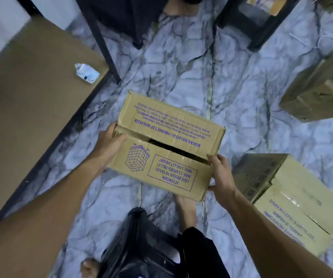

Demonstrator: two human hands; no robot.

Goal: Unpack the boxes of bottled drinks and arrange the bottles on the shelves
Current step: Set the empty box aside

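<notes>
Brown cardboard box (161,149), purple print, flaps slightly parted, above floor.

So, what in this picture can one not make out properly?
Head view, all four:
1. Contents of the held box, gripped by the left hand and right hand: only a dark slit shows between its flaps.
2. Print on the floor box at right: blurred.
3. Far box: cut off by the right edge.
4. White scrap on the shelf board: too small and blurred to identify.

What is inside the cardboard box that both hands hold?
The cardboard box shows only a dark gap between its top flaps. The flaps cover the rest, so its contents cannot be seen.
</notes>
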